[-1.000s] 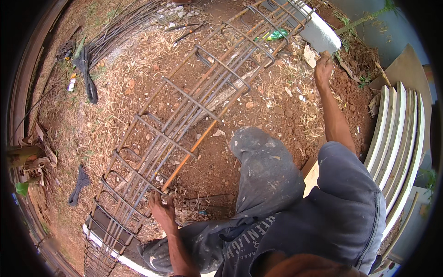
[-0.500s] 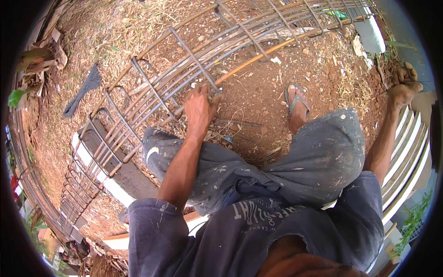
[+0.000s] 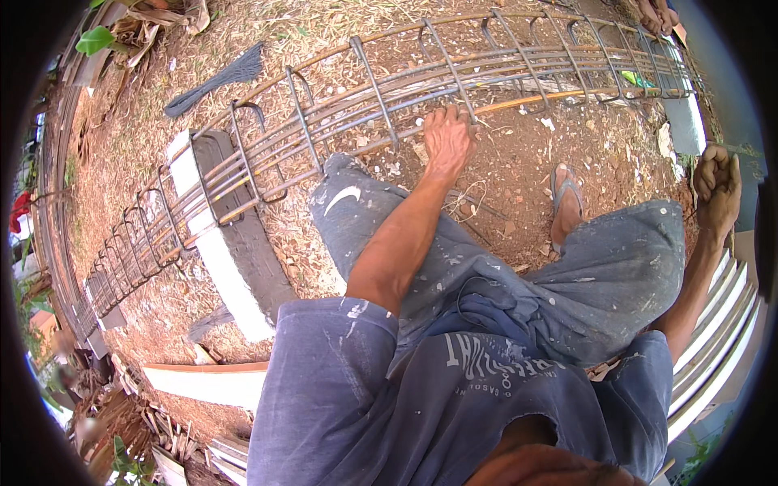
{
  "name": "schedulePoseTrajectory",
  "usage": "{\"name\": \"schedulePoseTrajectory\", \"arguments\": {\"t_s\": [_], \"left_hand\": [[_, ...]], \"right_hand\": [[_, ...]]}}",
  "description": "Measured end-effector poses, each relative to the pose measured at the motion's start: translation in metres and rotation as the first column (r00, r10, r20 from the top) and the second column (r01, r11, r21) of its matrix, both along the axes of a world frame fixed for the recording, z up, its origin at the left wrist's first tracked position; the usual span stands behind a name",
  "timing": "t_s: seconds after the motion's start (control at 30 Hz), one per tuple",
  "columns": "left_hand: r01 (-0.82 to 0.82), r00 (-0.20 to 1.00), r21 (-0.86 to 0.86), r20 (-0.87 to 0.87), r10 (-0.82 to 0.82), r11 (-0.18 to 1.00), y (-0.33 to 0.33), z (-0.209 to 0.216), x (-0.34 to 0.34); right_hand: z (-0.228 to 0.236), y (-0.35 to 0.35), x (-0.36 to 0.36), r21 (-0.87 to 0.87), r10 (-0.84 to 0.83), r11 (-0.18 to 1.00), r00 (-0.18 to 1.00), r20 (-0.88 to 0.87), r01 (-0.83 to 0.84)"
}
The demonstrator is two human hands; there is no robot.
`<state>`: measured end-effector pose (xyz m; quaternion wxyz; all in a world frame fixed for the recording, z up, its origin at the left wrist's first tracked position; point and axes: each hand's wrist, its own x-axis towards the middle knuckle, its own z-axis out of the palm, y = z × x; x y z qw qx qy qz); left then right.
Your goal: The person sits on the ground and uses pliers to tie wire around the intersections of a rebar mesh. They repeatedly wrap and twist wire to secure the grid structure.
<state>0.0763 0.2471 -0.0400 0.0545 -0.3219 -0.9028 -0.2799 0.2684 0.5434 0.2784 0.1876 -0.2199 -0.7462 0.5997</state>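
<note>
Grasping the lower bar (image 3: 527,100) of a long metal cage (image 3: 376,93), the left hand (image 3: 450,142) has its fingers bent over the rod near the middle, its grip closed there; the right hand (image 3: 718,190) is raised well apart from the cage, fingers curled toward the palm, and whether its grip holds anything I cannot tell; the cage runs from the lower left to the upper right above the ground (image 3: 502,162), its square hoops boxing in a bunch of long rods that lie side by side; toward its left part it rests across a block (image 3: 247,219) with a grey top and a white side, and its right end lies over a white block (image 3: 686,125); a green thing (image 3: 638,79) shows through the hoops at that end, though whether it sits inside the cage or beneath it I cannot tell; another person's hand (image 3: 655,16) is near the far right end; a bundle of dark cord (image 3: 215,79) lies beyond the cage, and white-edged boards (image 3: 717,336) are stacked below the right hand.
</note>
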Motion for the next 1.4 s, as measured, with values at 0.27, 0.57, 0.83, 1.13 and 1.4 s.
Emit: {"name": "schedulePoseTrajectory", "arguments": {"t_s": [0.27, 0.57, 0.83, 1.13, 1.4], "left_hand": [[-0.009, 0.997, -0.047, 0.076, 0.012, 0.999, 0.005, -0.008, -0.004], [0.001, 1.000, 0.067, -0.004, -0.001, 0.998, -0.004, 0.003, -0.005], [0.014, 0.989, 0.083, 0.146, -0.026, 0.996, -0.011, 0.011, -0.005], [0.009, 0.966, 0.076, 0.259, -0.029, 0.997, -0.016, 0.018, -0.007], [-0.119, 0.981, 0.107, 0.164, 0.100, 0.987, -0.011, 0.012, -0.009]], "right_hand": [[-0.084, -0.113, -0.003, -0.343, -0.160, 0.909, 0.957, 0.242, 0.239], [-0.249, -0.158, -0.054, -0.607, -0.016, 0.768, 0.955, 0.297, 0.202], [-0.335, -0.168, -0.091, -0.661, 0.066, 0.741, 0.967, 0.248, 0.119], [-0.381, -0.161, -0.132, -0.670, 0.154, 0.740, 0.984, 0.090, -0.054], [-0.365, -0.145, -0.172, -0.601, 0.389, 0.739, 0.921, 0.013, -0.304]]}}
